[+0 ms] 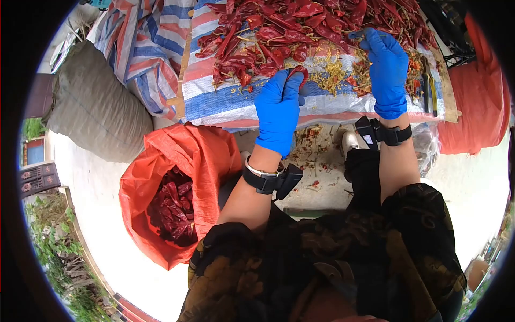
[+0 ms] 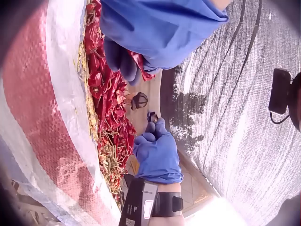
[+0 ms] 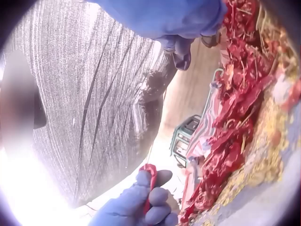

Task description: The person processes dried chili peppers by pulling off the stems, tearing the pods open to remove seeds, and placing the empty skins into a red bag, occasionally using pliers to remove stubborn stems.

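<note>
My left hand [image 1: 278,110], in a blue glove, pinches a dried red chili [image 1: 298,75] over the front of the heap. The chili shows between thumb and fingers in the right wrist view. My right hand [image 1: 387,70], also gloved in blue, is raised at the heap's right part with its fingers curled. A small dark piece [image 2: 153,117] shows between its fingertips; I cannot tell what it is. Before both hands spreads a heap of dried red chilies [image 1: 284,35], with loose yellow seeds [image 1: 330,72] along its near edge.
A striped woven sheet [image 1: 225,104] covers the work surface. A tool with black and yellow handles [image 1: 427,88] lies at its right. An open red sack [image 1: 209,177] of chilies stands lower left, near a full grey-green sack [image 1: 96,104]. Another red sack [image 1: 475,107] is at right.
</note>
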`<control>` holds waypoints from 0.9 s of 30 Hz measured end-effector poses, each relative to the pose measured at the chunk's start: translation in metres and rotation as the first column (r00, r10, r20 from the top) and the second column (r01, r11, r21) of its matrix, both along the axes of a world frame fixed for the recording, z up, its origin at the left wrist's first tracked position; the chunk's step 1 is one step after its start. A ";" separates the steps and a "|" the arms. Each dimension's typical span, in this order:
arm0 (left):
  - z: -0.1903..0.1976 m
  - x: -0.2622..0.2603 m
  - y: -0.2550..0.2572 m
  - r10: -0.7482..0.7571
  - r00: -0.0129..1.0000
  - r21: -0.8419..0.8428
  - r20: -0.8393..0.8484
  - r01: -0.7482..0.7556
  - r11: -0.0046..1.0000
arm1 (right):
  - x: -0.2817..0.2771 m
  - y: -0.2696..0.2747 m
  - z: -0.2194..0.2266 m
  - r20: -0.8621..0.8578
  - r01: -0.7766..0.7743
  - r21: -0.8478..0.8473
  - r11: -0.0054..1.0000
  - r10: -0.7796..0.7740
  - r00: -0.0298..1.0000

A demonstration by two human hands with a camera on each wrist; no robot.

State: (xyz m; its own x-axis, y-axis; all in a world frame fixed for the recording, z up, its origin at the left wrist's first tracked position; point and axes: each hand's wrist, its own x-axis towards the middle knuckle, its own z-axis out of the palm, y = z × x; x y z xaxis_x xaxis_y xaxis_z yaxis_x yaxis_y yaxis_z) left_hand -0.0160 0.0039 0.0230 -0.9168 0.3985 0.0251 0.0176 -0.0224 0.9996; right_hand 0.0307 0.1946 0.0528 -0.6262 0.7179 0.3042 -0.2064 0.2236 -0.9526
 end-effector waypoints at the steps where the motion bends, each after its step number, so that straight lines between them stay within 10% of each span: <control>1: 0.001 -0.001 -0.001 -0.040 0.997 0.129 0.061 0.032 0.991 | 0.003 0.017 0.002 -0.079 0.087 0.018 0.996 -0.086 0.993; 5: 0.003 0.001 0.001 -0.078 0.996 0.312 0.030 0.065 0.948 | 0.018 0.078 -0.010 0.237 0.166 0.423 0.891 -0.286 0.929; 7: 0.000 -0.001 0.002 -0.104 0.995 0.324 0.007 0.096 0.941 | 0.020 0.079 -0.017 0.124 0.162 0.940 0.299 -0.746 0.654; 9: -0.004 -0.003 0.001 -0.119 0.993 0.338 -0.015 0.117 0.934 | 0.019 0.068 -0.016 0.186 0.146 0.924 0.354 -0.748 0.637; 12: -0.004 -0.004 0.002 -0.149 0.989 0.329 0.021 0.134 0.935 | 0.005 0.049 -0.011 0.091 0.093 0.914 0.396 -0.420 0.903; 16: -0.007 -0.003 0.008 -0.051 0.999 0.228 -0.007 0.051 0.972 | -0.013 0.019 -0.037 0.330 -0.127 0.838 0.531 -0.308 0.892; 18: -0.007 -0.003 0.009 0.006 0.995 0.190 -0.098 0.013 0.982 | -0.021 0.014 -0.054 0.359 -0.115 0.890 0.440 -0.523 0.773; 23: -0.016 -0.011 -0.002 -0.250 0.936 0.438 0.248 0.122 0.891 | -0.021 0.020 -0.054 0.392 -0.119 0.846 0.519 -0.454 0.800; 27: -0.016 -0.013 0.001 -0.146 0.941 0.460 0.307 -0.012 0.888 | -0.015 0.013 -0.039 0.345 -0.040 0.772 0.634 -0.365 0.865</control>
State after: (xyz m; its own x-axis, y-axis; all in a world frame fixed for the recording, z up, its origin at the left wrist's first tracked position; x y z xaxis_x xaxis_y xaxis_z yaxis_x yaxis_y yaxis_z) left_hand -0.0287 0.0052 0.0069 -0.8756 0.4769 -0.0769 -0.3225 -0.4585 0.8282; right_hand 0.0161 0.2076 0.0139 -0.7227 0.4764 0.5007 0.2893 0.8665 -0.4068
